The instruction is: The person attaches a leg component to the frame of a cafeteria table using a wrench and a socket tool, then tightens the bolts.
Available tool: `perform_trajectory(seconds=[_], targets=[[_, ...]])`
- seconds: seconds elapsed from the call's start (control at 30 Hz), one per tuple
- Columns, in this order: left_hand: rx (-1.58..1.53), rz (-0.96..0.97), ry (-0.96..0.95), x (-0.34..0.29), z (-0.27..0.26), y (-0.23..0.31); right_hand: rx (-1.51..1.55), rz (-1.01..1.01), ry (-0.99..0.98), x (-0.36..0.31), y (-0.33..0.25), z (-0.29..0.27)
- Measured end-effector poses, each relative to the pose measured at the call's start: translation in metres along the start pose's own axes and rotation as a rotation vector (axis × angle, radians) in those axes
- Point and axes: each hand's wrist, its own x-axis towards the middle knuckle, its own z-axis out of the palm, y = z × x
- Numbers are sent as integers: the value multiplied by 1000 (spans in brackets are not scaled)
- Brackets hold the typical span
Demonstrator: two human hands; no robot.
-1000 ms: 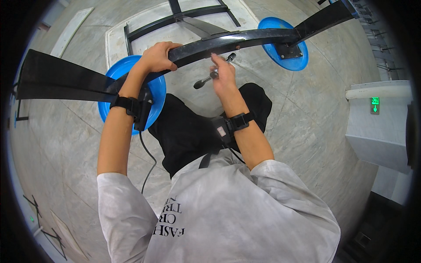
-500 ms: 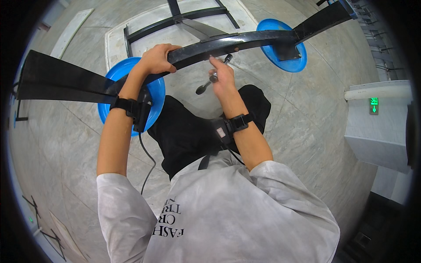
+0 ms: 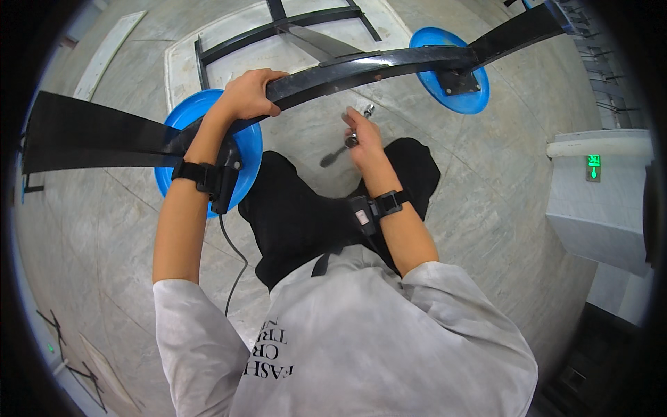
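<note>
A curved black metal beam spans the view in front of me, with a wide flat leg at each end. My left hand is closed over its left part, fingers on top and thumb on the near edge. A ratchet wrench with a dark handle and a shiny socket end sits in my right hand. That hand is closed around it, below the beam and apart from it. The socket end points up toward the beam's underside; the handle tip hangs over the floor.
Beneath the beam's ends are a left blue round disc and a right blue round disc. Beyond lies a white panel with another black metal frame on it. A white block-like structure stands at the right.
My right hand has drawn the ratchet wrench down and right, away from the beam. My left hand keeps its hold on the beam. The beam's left leg has shifted slightly downward in view.
</note>
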Motion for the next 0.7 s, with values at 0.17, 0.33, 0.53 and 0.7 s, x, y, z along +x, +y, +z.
perform_trajectory(seconds=[0.17,0.33,0.53,0.7], targets=[[4,13,39,2,0,4,-519,57,26,57,22,-54],[47,90,97,5,9,-1,-1356,249,74,80,91,-113],[-158,-22,-20,-4,-14,17,-1593,407,-32,93,151,-153],[-205,-81,-18,8,6,36,-1578,475,89,108,159,-196]])
